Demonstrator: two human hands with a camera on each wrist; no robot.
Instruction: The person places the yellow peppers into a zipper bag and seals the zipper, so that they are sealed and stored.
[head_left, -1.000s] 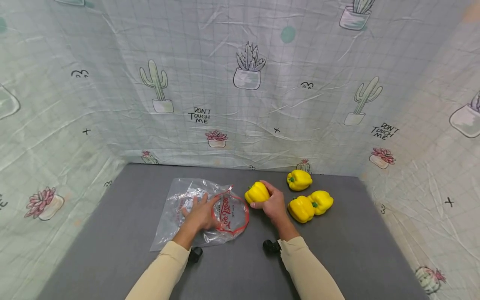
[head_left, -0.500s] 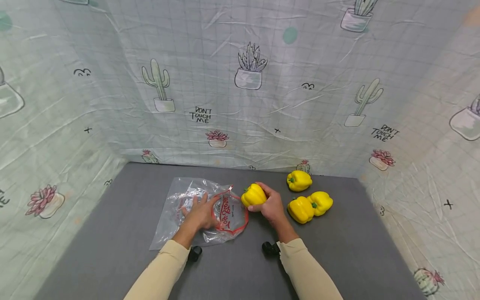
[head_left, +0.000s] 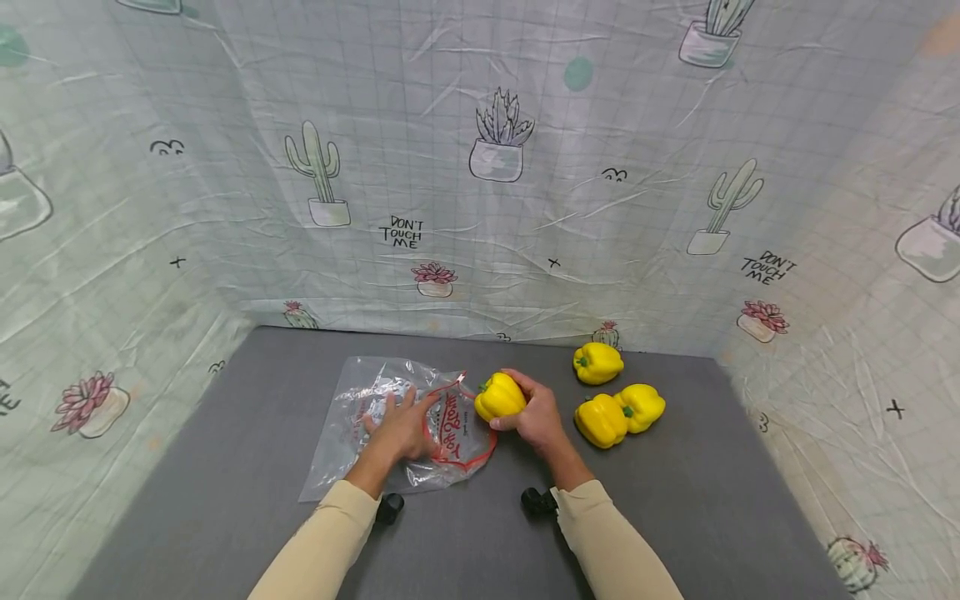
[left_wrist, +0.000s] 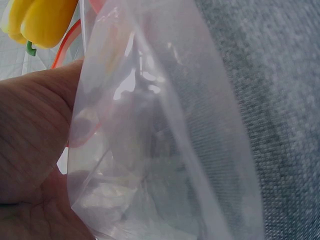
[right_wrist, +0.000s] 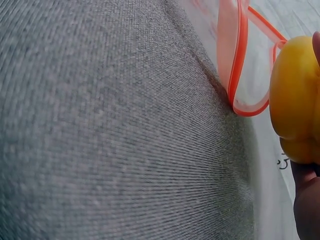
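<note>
In the head view, a clear plastic zip bag (head_left: 345,450) with a red-edged mouth and red lettering lies on the grey table, its mouth gaping toward the right. My left hand (head_left: 401,429) rests on it just behind the mouth, fingers spread; plastic bulges beside the thumb in the left wrist view. My right hand (head_left: 538,417) grips a yellow bell pepper (head_left: 499,397) between thumb and fingers, stem pointing left. That pepper overlaps the upper right of the red rim (head_left: 491,442) in the head view. From the right wrist, the red rim (right_wrist: 240,60) appears close beside the pepper (right_wrist: 295,95).
Three more yellow bell peppers lie right of my right hand: one at the back (head_left: 598,363), and a front one (head_left: 602,421) against its neighbour (head_left: 642,407). Cloth walls (head_left: 420,167) printed with cacti enclose the table (head_left: 247,417) at the back and sides.
My right hand has carried the bell pepper a short way left and slightly nearer me, from beside the bag's mouth to overlapping its rim. The left hand and bag stay put.
</note>
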